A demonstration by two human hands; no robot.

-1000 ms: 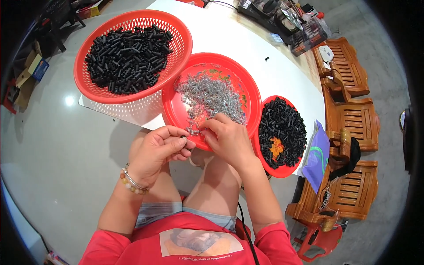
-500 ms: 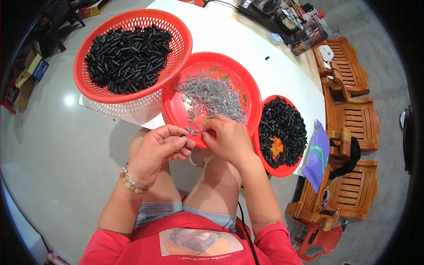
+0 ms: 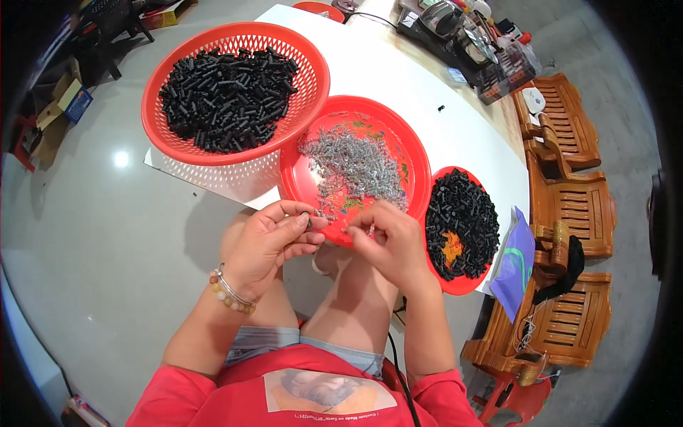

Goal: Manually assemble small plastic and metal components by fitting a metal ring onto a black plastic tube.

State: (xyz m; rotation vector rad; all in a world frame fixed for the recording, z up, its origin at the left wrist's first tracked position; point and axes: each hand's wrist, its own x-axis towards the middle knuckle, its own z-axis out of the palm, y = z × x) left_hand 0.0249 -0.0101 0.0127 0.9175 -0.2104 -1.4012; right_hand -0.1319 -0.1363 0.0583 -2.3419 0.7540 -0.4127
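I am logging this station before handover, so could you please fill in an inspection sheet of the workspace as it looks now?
Surface: white table above a glossy grey floor.
Job's things: red tray of small silver metal parts; red basket heaped with black tubes; red dish of black pieces.
Clutter: purple bag by the dish; boxes and gadgets at the table's far end.
Grippers: left hand pinches a small dark piece; right hand pinches a silver part at the tray's near rim.
Cables: black cord beside the right forearm.
Surroundings: wooden benches on the right, cardboard boxes on the left.
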